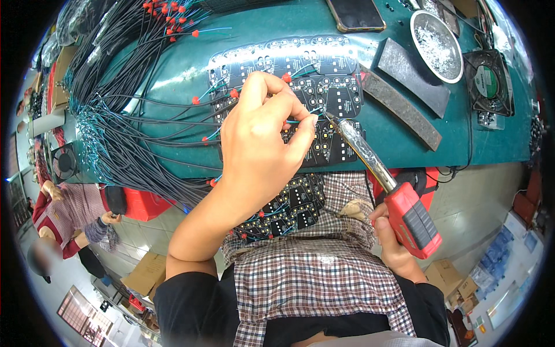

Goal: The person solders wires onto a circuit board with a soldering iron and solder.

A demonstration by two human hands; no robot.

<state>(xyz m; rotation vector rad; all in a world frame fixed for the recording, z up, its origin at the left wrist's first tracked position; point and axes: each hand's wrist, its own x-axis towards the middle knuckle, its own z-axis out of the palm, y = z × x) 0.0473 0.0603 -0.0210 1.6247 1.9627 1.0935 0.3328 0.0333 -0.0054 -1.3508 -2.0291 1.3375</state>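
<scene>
My left hand (pixel 263 130) is over the black circuit boards (pixel 341 101), thumb and forefinger pinched on a thin blue wire (pixel 317 110). In my right hand (pixel 396 248) is a soldering iron (pixel 411 217) with a red and black handle. Its tip is at the board, right beside the wire end; whether it touches the wire is too small to tell. Black cables with red connectors (pixel 234 93) run in from the left and pass under my left hand, which hides part of the boards. More populated boards (pixel 295 205) lie at the table's front edge, over my lap.
A large cable bundle (pixel 110 75) spreads across the left of the green table (pixel 179 75). To the right lie dark bars (pixel 413 75), a bowl of shiny bits (pixel 436 46) and a fan (pixel 488 84). A phone (pixel 356 14) is at the back. Another person (pixel 69 214) sits at far left.
</scene>
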